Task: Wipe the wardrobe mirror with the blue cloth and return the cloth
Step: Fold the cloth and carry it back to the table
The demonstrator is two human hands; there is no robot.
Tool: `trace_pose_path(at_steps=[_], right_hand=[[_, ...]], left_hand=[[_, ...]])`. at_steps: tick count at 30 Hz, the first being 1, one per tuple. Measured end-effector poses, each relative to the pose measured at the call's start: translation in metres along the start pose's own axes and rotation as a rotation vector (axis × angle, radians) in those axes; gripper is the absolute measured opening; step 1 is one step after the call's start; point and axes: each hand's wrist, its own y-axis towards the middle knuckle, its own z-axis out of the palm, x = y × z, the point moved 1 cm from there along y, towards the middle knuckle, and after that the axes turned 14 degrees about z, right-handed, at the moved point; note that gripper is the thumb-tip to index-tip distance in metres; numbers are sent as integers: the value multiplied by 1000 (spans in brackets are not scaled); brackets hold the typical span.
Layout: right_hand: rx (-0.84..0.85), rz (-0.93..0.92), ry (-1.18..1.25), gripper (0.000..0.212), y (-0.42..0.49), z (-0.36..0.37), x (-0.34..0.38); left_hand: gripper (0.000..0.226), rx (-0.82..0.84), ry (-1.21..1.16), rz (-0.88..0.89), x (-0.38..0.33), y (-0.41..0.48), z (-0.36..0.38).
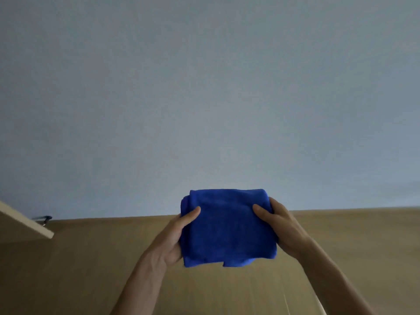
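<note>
The left grip [175,239] and the right grip [279,226] are curled round opposite side edges of a folded blue cloth [227,228], with the thumbs laid on its near face. Behind it a brown wooden surface [91,258] is seen, then a pale wall [204,87].

A pale blue-grey wall [204,87] fills the upper two-thirds, dimly and evenly lit. Below runs a tan wood-grain panel [68,269]. At the left edge a tilted pale beige board [22,220] juts in, a small dark fitting [43,218] beside it.
</note>
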Motion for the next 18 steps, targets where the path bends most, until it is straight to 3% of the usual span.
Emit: trace_pose_path(at_steps=[4, 11, 18], right_hand=[[-153, -52, 89, 34, -14, -17, -10], [-485, -198, 98, 26, -68, -57, -36], [-716, -146, 175, 24, -119, -104, -71]], left_hand=[[45, 140, 13, -42, 9, 32, 15], [45, 352, 197, -89, 23, 69, 83], [35, 575, 227, -182, 55, 90, 165]])
